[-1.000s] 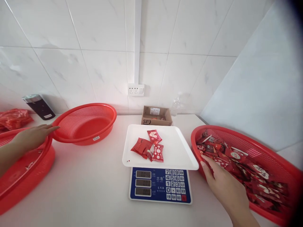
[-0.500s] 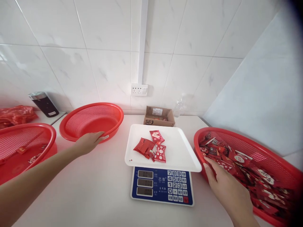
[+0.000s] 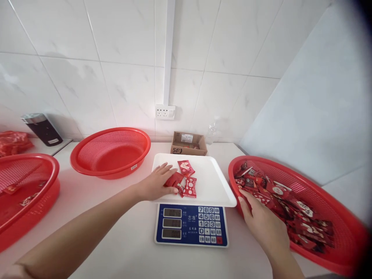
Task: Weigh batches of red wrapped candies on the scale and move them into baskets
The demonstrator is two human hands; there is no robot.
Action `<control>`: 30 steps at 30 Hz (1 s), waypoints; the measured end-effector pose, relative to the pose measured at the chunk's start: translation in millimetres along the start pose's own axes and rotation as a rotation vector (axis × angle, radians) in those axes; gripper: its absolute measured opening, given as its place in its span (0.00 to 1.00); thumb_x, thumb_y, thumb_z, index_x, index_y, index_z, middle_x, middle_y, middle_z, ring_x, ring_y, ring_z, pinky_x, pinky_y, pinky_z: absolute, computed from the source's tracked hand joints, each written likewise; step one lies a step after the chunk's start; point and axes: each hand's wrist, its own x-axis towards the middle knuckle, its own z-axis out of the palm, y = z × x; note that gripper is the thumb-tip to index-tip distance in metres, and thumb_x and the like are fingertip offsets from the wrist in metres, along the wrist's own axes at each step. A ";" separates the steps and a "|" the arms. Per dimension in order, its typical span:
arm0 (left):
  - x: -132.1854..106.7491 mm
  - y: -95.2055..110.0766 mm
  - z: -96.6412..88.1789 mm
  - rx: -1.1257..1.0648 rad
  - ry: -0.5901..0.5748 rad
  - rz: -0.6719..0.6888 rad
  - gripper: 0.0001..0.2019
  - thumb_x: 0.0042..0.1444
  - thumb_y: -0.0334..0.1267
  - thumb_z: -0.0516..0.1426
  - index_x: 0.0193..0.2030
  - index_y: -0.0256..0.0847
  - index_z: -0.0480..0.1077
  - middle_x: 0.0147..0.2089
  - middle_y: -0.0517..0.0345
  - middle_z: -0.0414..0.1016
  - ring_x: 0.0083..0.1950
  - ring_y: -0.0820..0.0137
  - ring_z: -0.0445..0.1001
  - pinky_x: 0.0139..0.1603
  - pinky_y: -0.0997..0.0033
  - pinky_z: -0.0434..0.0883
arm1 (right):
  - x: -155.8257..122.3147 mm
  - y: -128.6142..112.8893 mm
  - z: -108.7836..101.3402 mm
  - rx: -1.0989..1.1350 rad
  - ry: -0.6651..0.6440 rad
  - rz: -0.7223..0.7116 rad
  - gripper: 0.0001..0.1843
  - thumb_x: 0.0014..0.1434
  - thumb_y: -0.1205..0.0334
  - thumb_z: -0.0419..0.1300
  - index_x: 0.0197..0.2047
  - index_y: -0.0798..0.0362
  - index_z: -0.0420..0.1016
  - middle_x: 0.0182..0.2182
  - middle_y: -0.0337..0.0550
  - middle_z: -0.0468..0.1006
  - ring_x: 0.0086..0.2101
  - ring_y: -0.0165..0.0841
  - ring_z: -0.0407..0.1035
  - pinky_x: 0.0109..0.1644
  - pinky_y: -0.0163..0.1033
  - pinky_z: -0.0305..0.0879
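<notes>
My left hand [image 3: 157, 182] reaches over the left part of the white scale pan [image 3: 213, 182], fingers apart, at a plain red packet [image 3: 174, 179] that it partly covers. Beside that packet lie a printed red packet [image 3: 190, 187] and, farther back, another red packet [image 3: 186, 168]. Below the pan, the blue panel of the scale [image 3: 192, 226] has number keys and small displays. My right hand [image 3: 261, 221] is closed round the near left rim of a red basket [image 3: 345, 205], which holds many small red packets [image 3: 290, 209].
A red basket [image 3: 113, 172] with nothing visible in it stands behind my left arm. Another red basket [image 3: 31, 209] with a few packets is at the far left. Near the wall are a cardboard box [image 3: 188, 149], a black bottle [image 3: 43, 130] and red plastic bags [image 3: 14, 142].
My left hand has let go of the middle basket's rim and moved right, onto the packets on the scale pan. My right hand stays on the right basket's rim. The view has shifted slightly.
</notes>
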 end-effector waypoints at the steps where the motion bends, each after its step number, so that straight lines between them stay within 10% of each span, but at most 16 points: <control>1: 4.6 5.5 1.2 0.010 -0.034 0.029 0.41 0.55 0.65 0.48 0.70 0.48 0.46 0.74 0.48 0.43 0.74 0.51 0.35 0.70 0.44 0.47 | -0.4 -0.1 -0.3 -0.004 -0.002 -0.001 0.28 0.66 0.50 0.39 0.59 0.48 0.71 0.49 0.49 0.79 0.42 0.44 0.77 0.37 0.46 0.72; 10: 29.6 20.2 17.2 0.333 0.063 0.223 0.24 0.61 0.55 0.49 0.59 0.48 0.63 0.61 0.51 0.69 0.59 0.57 0.68 0.58 0.53 0.64 | -1.7 -2.9 -2.7 -0.025 -0.024 0.000 0.28 0.66 0.52 0.39 0.61 0.48 0.68 0.50 0.47 0.78 0.45 0.44 0.75 0.40 0.47 0.72; 20: 16.9 0.4 1.5 0.421 0.246 0.184 0.21 0.65 0.50 0.42 0.55 0.43 0.66 0.47 0.50 0.76 0.46 0.64 0.74 0.41 0.67 0.70 | -3.4 -4.1 -5.3 -0.028 0.005 -0.034 0.28 0.66 0.53 0.38 0.59 0.50 0.70 0.47 0.50 0.80 0.41 0.45 0.77 0.37 0.47 0.72; 26: -5.0 -32.7 -49.2 0.372 0.542 -0.215 0.21 0.65 0.50 0.40 0.52 0.45 0.67 0.51 0.50 0.74 0.51 0.61 0.73 0.36 0.68 0.69 | -2.9 -3.3 -4.1 -0.039 0.000 -0.034 0.29 0.66 0.53 0.38 0.60 0.50 0.70 0.46 0.51 0.80 0.41 0.45 0.76 0.37 0.46 0.72; 30: -16.8 -67.9 -83.1 0.277 0.547 -0.536 0.22 0.63 0.48 0.44 0.55 0.39 0.65 0.58 0.42 0.68 0.58 0.49 0.67 0.49 0.53 0.69 | -3.2 -3.3 -3.0 -0.040 0.020 -0.039 0.28 0.66 0.52 0.38 0.60 0.50 0.70 0.46 0.50 0.81 0.40 0.44 0.77 0.36 0.46 0.72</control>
